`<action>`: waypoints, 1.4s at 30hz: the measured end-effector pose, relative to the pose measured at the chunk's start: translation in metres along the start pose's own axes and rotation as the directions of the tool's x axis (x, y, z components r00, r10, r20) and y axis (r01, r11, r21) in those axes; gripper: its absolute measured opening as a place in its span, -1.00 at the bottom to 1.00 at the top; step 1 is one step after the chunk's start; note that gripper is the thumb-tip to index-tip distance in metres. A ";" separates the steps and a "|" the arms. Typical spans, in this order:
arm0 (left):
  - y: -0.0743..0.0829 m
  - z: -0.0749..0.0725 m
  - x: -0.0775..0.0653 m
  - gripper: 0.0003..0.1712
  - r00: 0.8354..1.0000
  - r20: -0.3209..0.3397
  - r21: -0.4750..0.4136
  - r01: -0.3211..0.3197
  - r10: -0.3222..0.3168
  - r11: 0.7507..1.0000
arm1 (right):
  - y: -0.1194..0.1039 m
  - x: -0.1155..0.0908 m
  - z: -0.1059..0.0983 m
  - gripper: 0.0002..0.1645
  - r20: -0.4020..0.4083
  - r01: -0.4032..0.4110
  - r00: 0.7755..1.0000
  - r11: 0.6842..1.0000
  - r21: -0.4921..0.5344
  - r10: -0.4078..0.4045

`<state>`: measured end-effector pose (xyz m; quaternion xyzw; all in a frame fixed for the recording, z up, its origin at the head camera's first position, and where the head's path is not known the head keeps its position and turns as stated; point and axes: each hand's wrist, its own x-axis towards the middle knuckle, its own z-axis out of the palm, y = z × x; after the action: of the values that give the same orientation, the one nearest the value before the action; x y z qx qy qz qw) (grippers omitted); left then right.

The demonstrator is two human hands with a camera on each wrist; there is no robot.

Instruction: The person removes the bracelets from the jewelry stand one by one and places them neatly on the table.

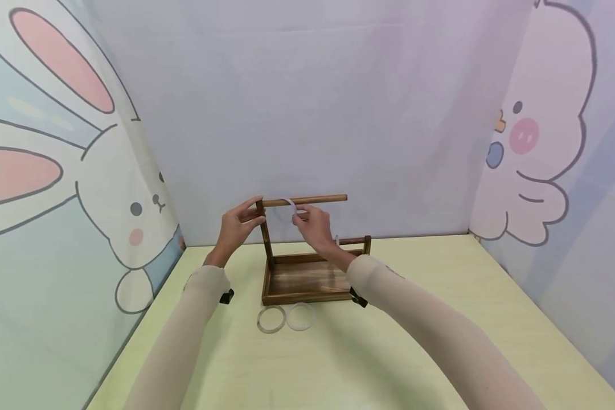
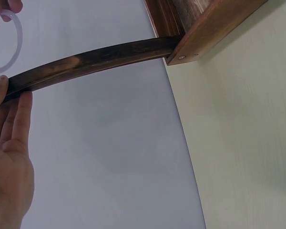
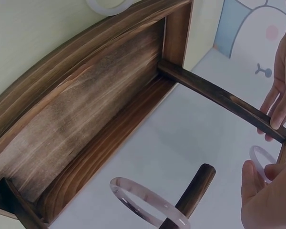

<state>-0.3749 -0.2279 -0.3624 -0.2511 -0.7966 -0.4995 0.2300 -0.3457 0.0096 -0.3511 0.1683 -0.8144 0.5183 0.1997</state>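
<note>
A dark wooden bangle stand [image 1: 307, 280] has a tray base, a tall post [image 2: 100, 59] at its left end and a horizontal upper bar [image 1: 325, 199]. At the top of that post, my left hand [image 1: 237, 225] pinches the wood between thumb and fingers. My right hand [image 1: 315, 229] holds a pale lilac bangle [image 1: 291, 206] between thumb and fingers; the ring is around the upper bar, close to the post. Another translucent bangle [image 3: 150, 202] hangs around the lower bar [image 3: 195, 191], seen large in the right wrist view.
Two more bangles lie side by side on the pale table in front of the tray, a greyish one [image 1: 259, 323] at left and a whitish one [image 1: 312, 316] at right. A plain backdrop [image 1: 307, 114] stands right behind the stand, with cartoon-printed side walls.
</note>
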 end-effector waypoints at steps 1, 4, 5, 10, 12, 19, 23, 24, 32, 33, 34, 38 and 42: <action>-0.001 0.000 0.000 -0.32 1.000 -0.002 0.006 0.001 -0.001 1.000 | 0.001 0.000 -0.001 -0.65 0.002 0.000 1.000 1.000 0.006 0.000; -0.002 0.001 0.001 -0.32 1.000 -0.005 0.019 -0.003 0.003 1.000 | 0.004 -0.001 -0.006 -0.65 0.006 -0.007 1.000 1.000 0.028 0.007; -0.001 0.001 0.001 -0.32 1.000 -0.006 0.019 -0.005 0.005 1.000 | 0.005 -0.001 -0.007 -0.65 0.005 -0.009 1.000 0.999 0.033 0.009; 0.002 0.002 0.000 -0.31 1.000 -0.006 0.014 -0.018 0.018 1.000 | 0.010 -0.001 -0.014 -0.65 -0.002 -0.015 1.000 0.999 0.048 0.015; 0.007 0.001 -0.001 -0.31 1.000 -0.004 0.012 -0.021 0.021 1.000 | 0.012 -0.001 -0.016 -0.64 0.000 -0.014 1.000 0.999 0.051 0.014; 0.026 -0.001 -0.004 -0.34 0.999 0.006 0.025 -0.035 0.035 0.999 | 0.015 -0.003 -0.028 -0.63 0.004 -0.033 0.999 0.998 0.051 0.033; 0.015 0.001 -0.002 -0.33 0.999 -0.007 0.035 -0.046 0.046 0.998 | 0.017 -0.004 -0.035 -0.63 0.002 -0.037 0.999 0.999 0.039 0.037; 0.011 0.002 -0.002 -0.32 0.999 -0.009 0.033 -0.039 0.039 0.999 | 0.018 -0.004 -0.036 -0.63 0.003 -0.038 0.999 0.999 0.033 0.037; -0.001 -0.001 -0.003 -0.32 1.000 0.003 0.009 0.008 -0.008 1.000 | 0.021 -0.009 -0.044 -0.60 0.016 -0.023 1.000 0.999 0.044 0.022; -0.001 -0.002 -0.004 -0.32 1.000 0.006 0.006 0.008 -0.008 1.000 | 0.022 -0.009 -0.045 -0.60 0.015 -0.022 1.000 0.999 0.044 0.021; -0.001 -0.002 -0.004 -0.32 1.000 0.008 0.005 0.007 -0.007 1.000 | 0.022 -0.009 -0.045 -0.60 0.015 -0.020 1.000 0.999 0.044 0.020; -0.001 -0.002 -0.004 -0.31 1.000 0.007 0.009 0.008 -0.008 1.000 | 0.024 -0.010 -0.047 -0.60 0.017 -0.012 1.000 0.999 0.043 0.012; -0.002 0.000 -0.002 -0.30 1.000 0.000 0.020 0.004 -0.004 1.000 | 0.025 -0.009 -0.051 -0.60 0.018 -0.021 1.000 0.999 0.034 0.021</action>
<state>-0.3743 -0.2292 -0.3650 -0.2472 -0.8020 -0.4921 0.2313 -0.3418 0.0672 -0.3556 0.1677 -0.8089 0.5326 0.1840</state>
